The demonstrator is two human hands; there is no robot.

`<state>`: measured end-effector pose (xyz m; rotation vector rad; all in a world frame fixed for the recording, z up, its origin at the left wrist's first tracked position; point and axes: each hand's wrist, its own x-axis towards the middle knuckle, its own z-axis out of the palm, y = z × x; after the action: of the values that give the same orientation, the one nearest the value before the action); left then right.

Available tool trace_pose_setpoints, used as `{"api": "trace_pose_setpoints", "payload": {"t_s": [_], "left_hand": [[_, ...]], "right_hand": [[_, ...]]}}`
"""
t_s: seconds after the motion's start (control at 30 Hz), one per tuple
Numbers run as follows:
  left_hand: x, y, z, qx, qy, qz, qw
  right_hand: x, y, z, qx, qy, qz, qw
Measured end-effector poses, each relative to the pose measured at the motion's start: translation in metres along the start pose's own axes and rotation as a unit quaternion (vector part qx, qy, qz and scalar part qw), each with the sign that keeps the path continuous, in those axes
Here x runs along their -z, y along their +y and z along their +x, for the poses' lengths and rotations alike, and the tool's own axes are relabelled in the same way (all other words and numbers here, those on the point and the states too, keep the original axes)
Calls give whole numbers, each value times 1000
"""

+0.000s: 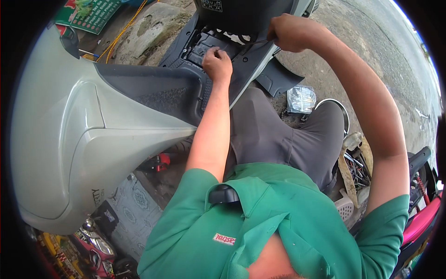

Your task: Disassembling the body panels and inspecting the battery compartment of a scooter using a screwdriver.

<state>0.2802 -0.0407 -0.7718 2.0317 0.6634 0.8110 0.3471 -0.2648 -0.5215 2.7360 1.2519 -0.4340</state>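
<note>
From afar I saw the right hand [292,33], fingers curled around 1 thin tool [258,42], presumably for leverage, at the floorboard's [238,70] right edge; over its open recess [197,54], the left hand [218,65] had bunched fingers, pinching what I couldn't tell.

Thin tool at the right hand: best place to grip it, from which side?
Probably the right end of the thin tool, coming from the right: the right hand closes around that end, while the rest runs left, slim and exposed, toward the floorboard recess, so keep that clear.
</note>
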Motion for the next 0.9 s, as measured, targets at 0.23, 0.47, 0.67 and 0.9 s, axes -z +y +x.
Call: {"api": "trace_pose_setpoints", "payload": {"t_s": [0.23,0.47,0.67,0.9], "left_hand": [[-7,-18,19,-129,23,250,959],[-12,-5,52,-135,-158,357,911],[-17,4,84,-179,-270,350,879],[-4,-6,91,-144,-267,295,906]], "right_hand": [[-122,44,-21,88,144,187,968],[-94,47,-13,90,127,139,978],[-92,96,4,133,149,143,969],[-95,78,-13,56,118,151,980]]}}
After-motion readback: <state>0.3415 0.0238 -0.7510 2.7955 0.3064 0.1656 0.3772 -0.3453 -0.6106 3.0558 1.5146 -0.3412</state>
